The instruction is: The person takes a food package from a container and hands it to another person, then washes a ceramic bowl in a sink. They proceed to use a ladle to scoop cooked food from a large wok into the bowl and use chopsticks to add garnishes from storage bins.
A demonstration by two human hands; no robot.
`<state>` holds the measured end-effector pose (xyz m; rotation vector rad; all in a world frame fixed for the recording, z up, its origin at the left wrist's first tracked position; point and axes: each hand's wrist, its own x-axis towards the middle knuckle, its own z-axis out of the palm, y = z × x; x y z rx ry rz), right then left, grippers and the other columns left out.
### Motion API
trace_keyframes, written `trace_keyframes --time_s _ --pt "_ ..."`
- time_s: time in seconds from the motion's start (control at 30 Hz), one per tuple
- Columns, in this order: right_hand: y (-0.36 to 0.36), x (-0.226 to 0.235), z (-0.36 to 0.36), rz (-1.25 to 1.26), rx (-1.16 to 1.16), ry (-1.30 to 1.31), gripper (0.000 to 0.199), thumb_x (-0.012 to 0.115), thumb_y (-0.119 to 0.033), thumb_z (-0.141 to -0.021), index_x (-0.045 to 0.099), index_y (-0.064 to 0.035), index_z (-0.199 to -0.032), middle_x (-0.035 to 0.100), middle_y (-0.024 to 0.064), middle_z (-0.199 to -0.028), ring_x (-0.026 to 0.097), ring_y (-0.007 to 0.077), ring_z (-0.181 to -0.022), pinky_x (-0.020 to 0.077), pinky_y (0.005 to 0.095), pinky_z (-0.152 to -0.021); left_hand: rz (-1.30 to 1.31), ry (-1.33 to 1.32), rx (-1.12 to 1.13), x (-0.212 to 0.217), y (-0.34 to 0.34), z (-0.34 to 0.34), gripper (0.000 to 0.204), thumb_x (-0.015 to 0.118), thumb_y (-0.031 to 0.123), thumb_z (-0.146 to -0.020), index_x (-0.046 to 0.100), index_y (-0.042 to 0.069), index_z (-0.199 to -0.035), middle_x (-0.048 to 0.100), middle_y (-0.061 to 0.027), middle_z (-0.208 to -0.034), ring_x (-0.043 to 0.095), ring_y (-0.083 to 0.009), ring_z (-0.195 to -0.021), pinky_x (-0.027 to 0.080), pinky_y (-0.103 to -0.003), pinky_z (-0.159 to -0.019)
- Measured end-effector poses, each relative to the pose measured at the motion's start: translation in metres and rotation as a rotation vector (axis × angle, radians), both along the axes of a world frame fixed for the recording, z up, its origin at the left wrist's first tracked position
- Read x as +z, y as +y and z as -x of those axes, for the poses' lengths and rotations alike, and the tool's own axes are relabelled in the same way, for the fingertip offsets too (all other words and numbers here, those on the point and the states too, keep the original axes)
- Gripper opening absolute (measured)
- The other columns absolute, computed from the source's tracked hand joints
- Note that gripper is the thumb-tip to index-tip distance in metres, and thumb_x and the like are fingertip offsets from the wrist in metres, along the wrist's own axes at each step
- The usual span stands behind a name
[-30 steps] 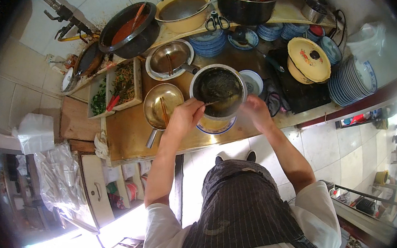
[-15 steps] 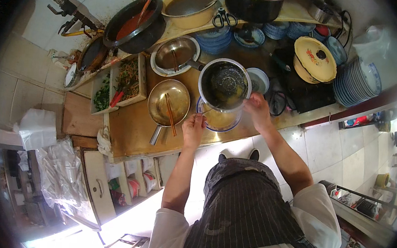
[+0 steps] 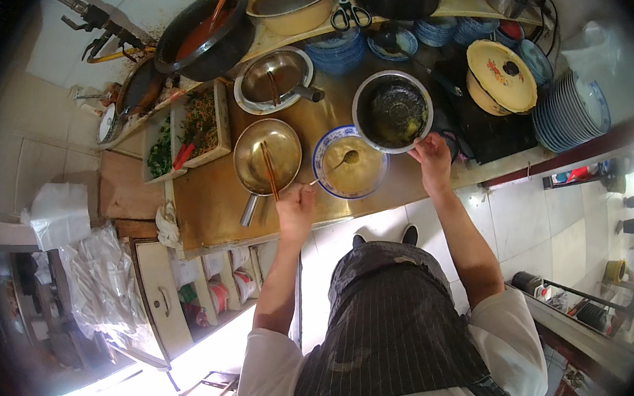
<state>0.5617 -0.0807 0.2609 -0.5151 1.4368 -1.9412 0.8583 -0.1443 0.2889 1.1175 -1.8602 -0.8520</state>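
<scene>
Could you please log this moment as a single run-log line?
left hand: holds spoon in blue-rimmed bowl | right hand: grips rim of metal pot | pan with chopsticks beside the bowl

left hand (image 3: 295, 210): fingers curled, arm stretched forward | right hand (image 3: 432, 156): fingers closed in a grip, farther right

White short-sleeved shirt, dark pinstriped apron, dark shoes, bare forearms

I see a black wok (image 3: 205, 34) of red sauce, stacked plates (image 3: 571, 110), scissors (image 3: 348, 14) and a yellow lid (image 3: 501, 76).
</scene>
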Motion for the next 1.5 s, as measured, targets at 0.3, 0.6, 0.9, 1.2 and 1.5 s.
trace_keyframes --time_s 0.3,0.6,0.9,1.2,1.5 --pt "0.019 0.009 -0.011 -0.018 0.008 -0.105 0.014 0.059 -0.007 -0.087 0.048 -0.0034 -0.096 0.055 0.0037 -0.089 0.059 0.0161 -0.084 0.0544 0.036 -0.077 0.156 -0.138 0.03 0.032 0.021 0.019 0.012 0.055 0.011 -0.088 0.061 0.001 -0.087 0.059 -0.0171 -0.072 0.058 -0.0368 -0.065 0.047 -0.04 -0.059" --pt "0.024 0.097 0.028 0.016 0.001 -0.379 0.006 0.053 -0.007 -0.089 0.051 -0.008 -0.083 0.058 0.0049 -0.094 0.058 0.0179 -0.089 0.0539 0.0393 -0.081 -0.037 -0.072 -0.246 0.079 0.012 0.162 0.03 0.059 0.027 -0.089 0.057 0.0 -0.075 0.053 -0.0156 -0.058 0.049 -0.0308 -0.051 0.04 -0.038 -0.05" --pt "-0.048 0.177 0.241 0.044 -0.105 -0.325 0.006 0.048 -0.007 -0.089 0.046 -0.0012 -0.089 0.048 0.0093 -0.082 0.053 0.0217 -0.072 0.0582 0.0447 -0.075 -0.098 0.029 0.212 -0.045 -0.002 0.057 0.019 0.058 0.02 -0.09 0.056 0.001 -0.093 0.063 -0.0083 -0.079 0.057 -0.0133 -0.066 0.048 -0.028 -0.06" --pt "-0.178 0.162 0.38 0.023 -0.107 -0.172 0.007 0.048 -0.004 -0.089 0.048 0.0002 -0.095 0.048 0.0074 -0.08 0.055 0.0203 -0.07 0.0582 0.0361 -0.065 -1.08 0.734 0.231 -0.081 0.044 0.054 0.041 0.049 0.036 -0.095 0.042 0.007 -0.122 0.06 -0.0156 -0.109 0.063 -0.0328 -0.094 0.054 -0.044 -0.077" --pt "-0.205 0.247 0.273 -0.241 0.042 1.034 0.033 0.068 -0.031 -0.079 0.059 -0.0023 -0.093 0.064 0.0128 -0.072 0.063 0.0236 -0.071 0.0493 0.0376 -0.068 -1.228 0.959 0.089 -0.132 0.01 0.066 0.047 0.049 0.033 -0.095 0.039 0.0 -0.127 0.056 -0.0172 -0.116 0.061 -0.0306 -0.099 0.056 -0.043 -0.079"
